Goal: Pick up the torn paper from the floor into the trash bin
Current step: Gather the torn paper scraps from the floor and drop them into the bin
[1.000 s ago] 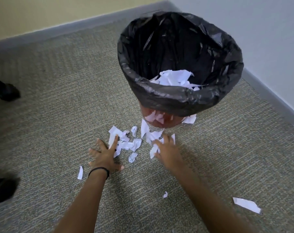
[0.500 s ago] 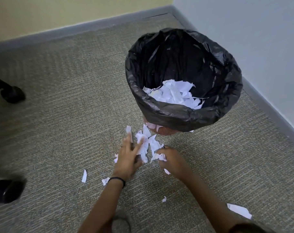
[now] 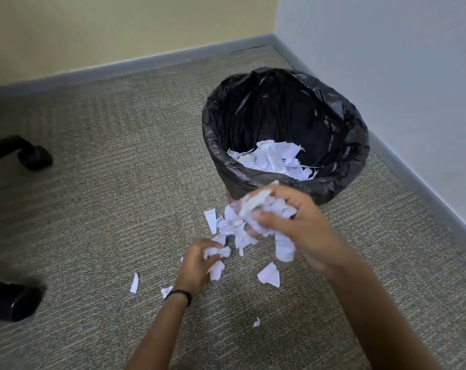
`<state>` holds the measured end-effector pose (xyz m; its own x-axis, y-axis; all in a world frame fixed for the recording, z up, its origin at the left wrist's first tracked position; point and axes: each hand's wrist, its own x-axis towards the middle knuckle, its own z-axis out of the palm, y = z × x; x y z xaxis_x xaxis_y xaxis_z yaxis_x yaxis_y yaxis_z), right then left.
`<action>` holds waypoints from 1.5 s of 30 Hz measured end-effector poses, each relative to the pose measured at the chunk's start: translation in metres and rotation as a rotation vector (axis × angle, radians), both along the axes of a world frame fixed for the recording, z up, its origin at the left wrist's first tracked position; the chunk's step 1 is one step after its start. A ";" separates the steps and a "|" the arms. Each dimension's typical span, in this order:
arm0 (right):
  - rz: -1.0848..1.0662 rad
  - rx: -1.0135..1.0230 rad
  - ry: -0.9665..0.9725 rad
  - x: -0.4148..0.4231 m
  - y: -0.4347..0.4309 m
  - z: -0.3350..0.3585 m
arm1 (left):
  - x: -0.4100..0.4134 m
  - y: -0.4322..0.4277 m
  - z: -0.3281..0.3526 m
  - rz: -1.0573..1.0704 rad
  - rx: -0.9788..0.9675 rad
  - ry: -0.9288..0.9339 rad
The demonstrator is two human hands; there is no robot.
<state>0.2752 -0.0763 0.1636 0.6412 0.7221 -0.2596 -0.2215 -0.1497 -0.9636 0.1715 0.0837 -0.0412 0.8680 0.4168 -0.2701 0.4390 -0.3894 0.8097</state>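
White torn paper (image 3: 236,227) beside the black-lined trash bin (image 3: 341,180), on grey-beige flecked, ribbed carpet (image 3: 114,209); yellow wall (image 3: 119,30) behind it.

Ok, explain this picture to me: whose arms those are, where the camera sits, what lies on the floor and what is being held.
No machine here: these are a person's two bare arms, filmed by one wide-angle camera worn on their head, looking forward and down. The right hand grips a crumpled bunch of torn paper in front of the trash bin, which is lined in black plastic and already holds a heap of scraps. The left hand, lower by the carpet, pinches a smaller wad. More loose scraps lie on the carpet between the hands and the bin's foot, with a few strays nearer the person. The dark wheels at the left look like chair casters.
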 end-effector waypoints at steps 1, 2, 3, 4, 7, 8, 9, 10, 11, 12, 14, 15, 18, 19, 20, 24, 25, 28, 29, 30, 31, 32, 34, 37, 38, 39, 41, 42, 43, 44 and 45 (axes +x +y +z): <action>-0.052 0.063 0.052 0.005 -0.002 0.006 | 0.001 0.001 0.014 0.042 -0.079 -0.054; -0.105 0.134 0.109 0.011 -0.004 0.012 | 0.002 0.003 0.032 0.089 -0.144 -0.118; -0.156 0.195 0.151 0.017 -0.006 0.017 | 0.005 0.004 0.051 0.153 -0.193 -0.171; -0.215 0.240 0.188 0.022 -0.007 0.022 | 0.008 0.005 0.068 0.225 -0.241 -0.230; -0.451 0.306 0.299 0.040 -0.007 0.023 | 0.024 0.005 0.124 0.400 -0.380 -0.376; -0.524 0.305 0.364 0.045 -0.006 0.023 | 0.032 0.004 0.143 0.416 -0.397 -0.409; -0.573 0.293 0.422 0.050 -0.004 0.022 | 0.040 0.002 0.162 0.417 -0.404 -0.439; -0.599 0.270 0.458 0.056 -0.001 0.021 | 0.049 0.001 0.180 0.410 -0.408 -0.474; -0.609 0.242 0.469 0.059 0.001 0.024 | 0.058 0.000 0.196 0.395 -0.407 -0.504; -0.610 0.221 0.466 0.062 0.003 0.027 | 0.067 -0.002 0.210 0.371 -0.416 -0.527; -0.579 0.235 0.448 0.064 0.008 0.038 | 0.085 -0.005 0.232 0.301 -0.456 -0.542; -0.547 0.241 0.430 0.065 0.008 0.044 | 0.093 -0.008 0.243 0.257 -0.484 -0.518; -0.410 0.195 0.265 0.062 0.004 0.060 | 0.107 -0.013 0.269 0.087 -0.499 -0.435; -0.380 0.178 0.175 0.058 0.001 0.064 | 0.108 -0.014 0.273 0.047 -0.482 -0.441; -0.385 0.169 0.068 0.055 -0.003 0.063 | 0.107 -0.012 0.274 0.026 -0.459 -0.464; -0.657 0.298 -0.284 0.039 -0.025 0.031 | 0.091 -0.001 0.249 0.175 -0.340 -0.651; -0.744 0.280 -0.348 0.038 -0.033 0.012 | 0.085 0.003 0.236 0.250 -0.311 -0.684; -0.945 0.133 -0.358 0.039 -0.053 -0.056 | 0.070 0.013 0.180 0.463 -0.217 -0.635; -1.002 0.082 -0.329 0.039 -0.057 -0.078 | 0.065 0.015 0.157 0.490 -0.190 -0.570; -1.060 0.031 -0.300 0.041 -0.060 -0.100 | 0.061 0.016 0.132 0.488 -0.170 -0.484; -1.105 -0.001 -0.282 0.043 -0.061 -0.120 | 0.056 0.016 0.108 0.458 -0.157 -0.397; -1.113 -0.046 -0.285 0.047 -0.062 -0.137 | 0.051 0.015 0.085 0.411 -0.142 -0.321; -1.012 -0.189 -0.317 0.059 -0.064 -0.170 | 0.045 0.010 0.046 0.290 -0.097 -0.190; -0.596 -0.595 -0.368 0.083 -0.070 -0.224 | 0.051 0.002 0.003 0.127 0.008 -0.002; -0.475 -0.719 -0.397 0.091 -0.072 -0.239 | 0.056 0.000 -0.006 0.068 0.033 0.046; -0.407 -0.812 -0.408 0.099 -0.074 -0.249 | 0.062 -0.002 -0.013 0.011 0.051 0.092; -0.343 -0.897 -0.408 0.113 -0.071 -0.258 | 0.074 -0.004 -0.026 -0.082 0.084 0.188; -0.318 -0.902 -0.418 0.121 -0.070 -0.263 | 0.081 -0.003 -0.033 -0.121 0.098 0.222; -0.279 -0.910 -0.453 0.128 -0.069 -0.267 | 0.088 -0.004 -0.039 -0.146 0.114 0.244; -0.216 -0.940 -0.479 0.134 -0.068 -0.273 | 0.094 -0.005 -0.043 -0.156 0.140 0.252; -0.146 -0.989 -0.492 0.139 -0.069 -0.280 | 0.100 -0.008 -0.048 -0.155 0.169 0.259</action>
